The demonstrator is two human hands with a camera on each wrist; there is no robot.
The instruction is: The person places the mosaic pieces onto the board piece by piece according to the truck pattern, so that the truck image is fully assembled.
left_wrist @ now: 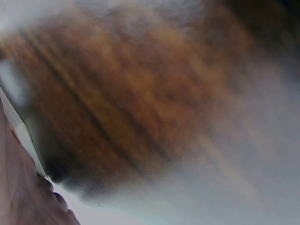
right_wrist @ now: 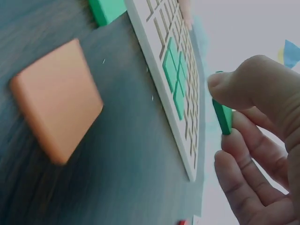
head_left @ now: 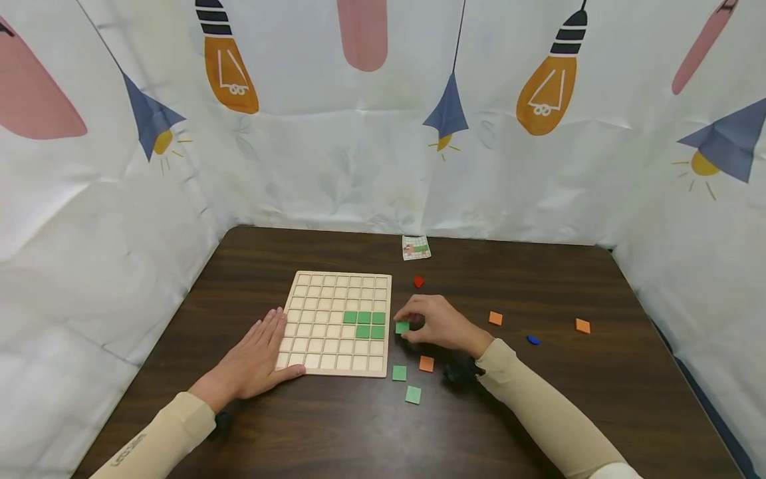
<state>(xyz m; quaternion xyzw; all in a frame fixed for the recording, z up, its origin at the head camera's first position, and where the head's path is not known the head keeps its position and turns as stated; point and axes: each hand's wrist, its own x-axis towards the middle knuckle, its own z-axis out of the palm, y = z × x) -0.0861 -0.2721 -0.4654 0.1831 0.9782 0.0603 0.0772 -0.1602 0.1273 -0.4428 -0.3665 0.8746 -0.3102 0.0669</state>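
A pale wooden grid board (head_left: 323,346) lies on the dark table, with several green squares (head_left: 364,317) set in its cells toward the right side. My left hand (head_left: 254,359) rests flat along the board's left edge, fingers straight and thumb at the lower left corner. Just off the right edge, my right hand (head_left: 439,324) pinches a green square (head_left: 401,327) between thumb and fingers. In the right wrist view, the pinched green square (right_wrist: 222,116) is held edge-on in my right hand (right_wrist: 262,108), apart from the board (right_wrist: 161,89). The left wrist view shows blurred wood and part of my left hand (left_wrist: 28,187).
Two loose green squares (head_left: 399,373) and an orange square (head_left: 426,364) lie below my right hand. Further right are two more orange squares (head_left: 495,318) and a blue piece (head_left: 533,340). Behind are a red piece (head_left: 418,282) and a small printed card (head_left: 415,248).
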